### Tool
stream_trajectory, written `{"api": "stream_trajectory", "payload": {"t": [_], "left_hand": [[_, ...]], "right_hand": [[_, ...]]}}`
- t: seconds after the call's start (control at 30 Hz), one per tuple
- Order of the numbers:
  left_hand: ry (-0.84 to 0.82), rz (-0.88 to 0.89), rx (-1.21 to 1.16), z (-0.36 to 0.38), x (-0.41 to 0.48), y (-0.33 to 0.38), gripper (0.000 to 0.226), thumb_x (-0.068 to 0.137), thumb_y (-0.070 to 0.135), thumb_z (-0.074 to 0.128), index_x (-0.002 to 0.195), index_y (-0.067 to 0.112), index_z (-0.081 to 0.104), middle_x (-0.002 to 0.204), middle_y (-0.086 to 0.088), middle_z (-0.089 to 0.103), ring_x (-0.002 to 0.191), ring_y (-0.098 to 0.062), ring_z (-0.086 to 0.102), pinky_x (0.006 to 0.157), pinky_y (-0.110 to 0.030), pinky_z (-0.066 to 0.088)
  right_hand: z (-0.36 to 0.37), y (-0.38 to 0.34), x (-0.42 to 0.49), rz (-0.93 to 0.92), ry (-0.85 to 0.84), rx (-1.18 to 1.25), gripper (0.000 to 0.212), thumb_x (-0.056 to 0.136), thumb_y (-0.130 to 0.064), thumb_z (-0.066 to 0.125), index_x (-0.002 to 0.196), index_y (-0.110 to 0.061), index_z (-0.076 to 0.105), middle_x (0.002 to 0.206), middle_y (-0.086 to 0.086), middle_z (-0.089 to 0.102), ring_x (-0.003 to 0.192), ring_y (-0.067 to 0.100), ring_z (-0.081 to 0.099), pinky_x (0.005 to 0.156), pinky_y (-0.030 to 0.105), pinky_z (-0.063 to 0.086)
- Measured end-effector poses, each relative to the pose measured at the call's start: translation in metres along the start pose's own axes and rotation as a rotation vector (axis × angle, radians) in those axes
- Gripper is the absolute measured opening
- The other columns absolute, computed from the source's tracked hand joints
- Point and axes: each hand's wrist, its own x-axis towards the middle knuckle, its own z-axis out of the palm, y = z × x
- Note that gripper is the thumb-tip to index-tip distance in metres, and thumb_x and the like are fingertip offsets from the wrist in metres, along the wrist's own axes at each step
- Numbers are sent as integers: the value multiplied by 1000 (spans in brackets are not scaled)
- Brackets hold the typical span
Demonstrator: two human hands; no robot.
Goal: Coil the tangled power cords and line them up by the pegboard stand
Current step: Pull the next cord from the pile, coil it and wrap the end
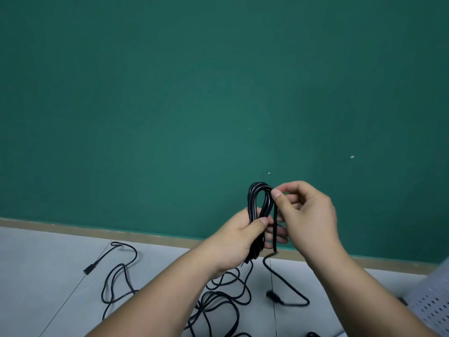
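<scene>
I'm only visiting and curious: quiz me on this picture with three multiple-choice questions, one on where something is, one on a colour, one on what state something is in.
1. Where does the pegboard stand show?
A) at the lower right edge
B) at the upper left
C) in the centre

2. What colour is the wall?
A) white
B) green
C) red

3. What is the left hand doing?
A) lying flat on the floor
B) gripping a coil of black cord
C) pointing at the wall

Answers:
1 A: its perforated white panel sits at the lower right edge.
2 B: the wall is dark green all the way across.
3 B: its fingers and thumb curl round the loops, while the right hand pinches the coil near its top.
</scene>
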Motion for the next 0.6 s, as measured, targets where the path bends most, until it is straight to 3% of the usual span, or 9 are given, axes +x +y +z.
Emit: {"api": "stream_trajectory", "payload": {"t": [0.1, 0.23, 0.33, 0.43, 0.5, 0.6], "left_hand": [[-29, -2, -14, 0, -1, 2, 21, 115, 11, 31, 119, 0, 48, 105, -25, 72, 98, -35, 75, 89, -35, 60], [-11, 13, 17, -1, -3, 3, 15, 115, 12, 33, 113, 5, 47, 92, -15, 68, 79, -33, 74, 71, -26, 57], [-7, 35, 59, -2, 0, -1, 14, 114, 15, 37, 112, 6, 47, 88, -12, 66, 73, -34, 69, 82, -46, 57], [-26, 20, 61, -4, 2, -2, 26, 112, 19, 40, 126, -2, 45, 87, -10, 62, 74, -32, 65, 94, -66, 53], [-53, 5, 44, -4, 1, -1, 29, 112, 18, 43, 129, -5, 47, 86, -7, 59, 73, -28, 62, 93, -62, 54], [-35, -17, -23, -3, 1, 0, 16, 113, 10, 40, 119, 2, 52, 82, -4, 54, 71, -24, 58, 83, -50, 58]], "right_hand": [[0, 4, 3, 56, -54, 107, 7, 97, -24, 75, 90, -24, 74, 72, -4, 73, 61, 12, 69, 67, 37, 60], [-6, 7, 8, 181, -151, 294, 5, 97, -22, 76, 98, -17, 76, 68, -1, 68, 63, 13, 63, 73, 35, 58], [-8, 5, 9, 182, -183, 305, 4, 99, -19, 73, 101, -15, 75, 69, 3, 65, 61, 15, 60, 64, 27, 56], [-7, 7, 10, 161, -198, 283, 8, 102, -14, 68, 104, -16, 75, 72, 6, 64, 58, 14, 58, 60, 24, 54], [-7, 8, 10, 146, -204, 270, 9, 101, -12, 69, 103, -17, 76, 74, 5, 64, 58, 14, 59, 61, 25, 55], [-10, 8, 11, 187, -216, 337, 7, 98, -13, 74, 100, -17, 79, 75, 3, 67, 61, 15, 57, 58, 26, 51]]}}
